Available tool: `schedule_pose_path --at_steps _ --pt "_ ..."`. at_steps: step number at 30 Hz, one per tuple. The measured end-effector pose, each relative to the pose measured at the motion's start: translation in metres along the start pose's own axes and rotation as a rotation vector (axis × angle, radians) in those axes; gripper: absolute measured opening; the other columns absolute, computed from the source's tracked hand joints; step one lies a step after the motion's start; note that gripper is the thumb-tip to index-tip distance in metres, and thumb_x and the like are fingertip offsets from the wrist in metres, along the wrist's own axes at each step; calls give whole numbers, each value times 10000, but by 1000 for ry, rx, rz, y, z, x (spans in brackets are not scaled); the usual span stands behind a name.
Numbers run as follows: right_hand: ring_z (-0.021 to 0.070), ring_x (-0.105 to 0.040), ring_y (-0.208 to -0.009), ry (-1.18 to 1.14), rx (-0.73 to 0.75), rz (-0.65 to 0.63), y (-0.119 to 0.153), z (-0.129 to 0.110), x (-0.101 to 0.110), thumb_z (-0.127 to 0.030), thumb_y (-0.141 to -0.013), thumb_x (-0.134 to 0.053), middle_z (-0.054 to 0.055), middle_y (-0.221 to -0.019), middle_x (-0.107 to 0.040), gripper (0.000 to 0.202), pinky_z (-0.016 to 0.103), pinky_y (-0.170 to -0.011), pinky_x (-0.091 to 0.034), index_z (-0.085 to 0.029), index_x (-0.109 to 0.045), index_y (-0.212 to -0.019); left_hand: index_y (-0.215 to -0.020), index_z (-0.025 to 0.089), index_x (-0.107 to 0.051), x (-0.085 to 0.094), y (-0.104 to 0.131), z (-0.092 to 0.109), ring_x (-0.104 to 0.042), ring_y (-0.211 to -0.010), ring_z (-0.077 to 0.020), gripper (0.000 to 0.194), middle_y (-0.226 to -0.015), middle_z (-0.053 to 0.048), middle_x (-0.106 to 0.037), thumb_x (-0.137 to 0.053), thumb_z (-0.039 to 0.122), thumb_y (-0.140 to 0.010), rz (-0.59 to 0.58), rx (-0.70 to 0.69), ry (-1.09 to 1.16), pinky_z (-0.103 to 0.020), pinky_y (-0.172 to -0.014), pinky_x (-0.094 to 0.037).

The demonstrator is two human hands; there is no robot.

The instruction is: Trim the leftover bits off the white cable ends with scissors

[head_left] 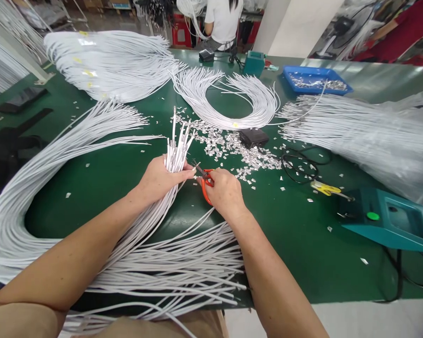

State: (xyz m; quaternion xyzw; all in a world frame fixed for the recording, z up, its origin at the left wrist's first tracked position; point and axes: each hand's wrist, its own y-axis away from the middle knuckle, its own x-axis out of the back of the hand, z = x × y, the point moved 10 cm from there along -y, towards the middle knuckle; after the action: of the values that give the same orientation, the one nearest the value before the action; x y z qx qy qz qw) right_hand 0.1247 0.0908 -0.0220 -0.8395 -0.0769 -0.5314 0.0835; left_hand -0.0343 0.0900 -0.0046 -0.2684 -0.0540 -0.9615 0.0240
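Note:
My left hand (162, 178) is closed around a bunch of white cables (176, 157), their cut ends standing up above the fingers. Between its thumb and fingertips one cable end points toward the blades. My right hand (226, 191) grips small scissors (207, 180) with orange handles, the blades right beside that cable end. More white cables (183, 267) lie under and in front of my forearms, part of a large loop (7, 211) that curves round on the left. Small silvery scraps (215, 143) are scattered over the green table beyond my hands.
A teal machine (387, 220) with yellow-handled pliers (326, 188) is at right. Behind are cable bundles (105, 65), a cable coil (229, 117), a black box (254, 137) and a blue tray (315, 80) of small parts. A person (223, 23) sits across the table.

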Motion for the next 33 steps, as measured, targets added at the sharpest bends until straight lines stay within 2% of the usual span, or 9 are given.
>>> schedule_pose_path --at_steps 5,10,12,15,18,20,24,29,33 --pt "219 -610 -779 26 -22 -35 1 -1 -1 -373 -895 -541 100 -809 -670 290 310 -639 -370 -183 -657 -709 -765 191 -684 1 1 6 -644 -852 -226 177 -883 -31 -721 -717 344 -680 27 -57 -58 -309 -775 -483" --pt "210 -597 -759 -57 -34 -81 -2 3 -8 -396 -881 -567 95 -813 -667 294 308 -622 -352 -187 -643 -689 -751 192 -650 -2 0 4 -643 -833 -228 185 -847 -28 -713 -719 341 -665 0 -36 -68 -319 -761 -477" --pt "190 -568 -712 -188 -67 -103 -3 8 -8 -410 -833 -629 70 -772 -651 276 301 -610 -345 -189 -635 -669 -752 192 -644 -1 0 3 -640 -827 -227 194 -837 -27 -709 -727 341 -659 -5 -19 -60 -320 -755 -475" --pt "146 -516 -634 -613 -184 -102 -4 19 -7 -404 -762 -689 16 -686 -616 233 285 -604 -365 -189 -660 -680 -761 192 -645 0 1 3 -633 -817 -218 214 -843 -22 -703 -740 351 -653 4 -12 -48 -316 -755 -474" --pt "128 -532 -653 -1074 -258 -60 -3 19 -8 -390 -734 -707 -1 -729 -655 198 275 -643 -404 -200 -732 -780 -769 194 -644 -2 2 3 -629 -808 -214 222 -842 -18 -698 -741 359 -656 -2 -10 -51 -309 -735 -471" --pt "128 -550 -681 -1237 -272 -47 -3 15 -11 -371 -696 -743 4 -781 -689 200 276 -669 -420 -206 -754 -808 -769 195 -636 -5 2 2 -627 -797 -213 226 -832 -17 -697 -739 361 -658 -11 -13 -54 -309 -723 -467" --pt "120 -550 -672 -1342 -329 -9 -1 12 -17 -311 -641 -777 9 -778 -707 156 280 -695 -433 -195 -751 -742 -763 192 -630 -9 2 3 -625 -770 -208 230 -806 -15 -696 -746 359 -655 -17 -31 -60 -305 -706 -462" --pt "95 -484 -583 -1403 -357 11 -2 15 -20 -263 -638 -748 -35 -607 -606 96 266 -647 -408 -182 -730 -687 -779 183 -661 -9 3 3 -635 -795 -208 229 -835 -22 -704 -752 364 -672 -35 -18 -18 -312 -731 -473" --pt "90 -478 -582 -1456 -366 -24 -1 12 -23 -245 -636 -724 -46 -589 -579 81 254 -631 -389 -174 -709 -672 -825 170 -636 -21 3 -5 -668 -807 -200 273 -827 -20 -700 -785 344 -677 -161 40 279 -323 -771 -495"
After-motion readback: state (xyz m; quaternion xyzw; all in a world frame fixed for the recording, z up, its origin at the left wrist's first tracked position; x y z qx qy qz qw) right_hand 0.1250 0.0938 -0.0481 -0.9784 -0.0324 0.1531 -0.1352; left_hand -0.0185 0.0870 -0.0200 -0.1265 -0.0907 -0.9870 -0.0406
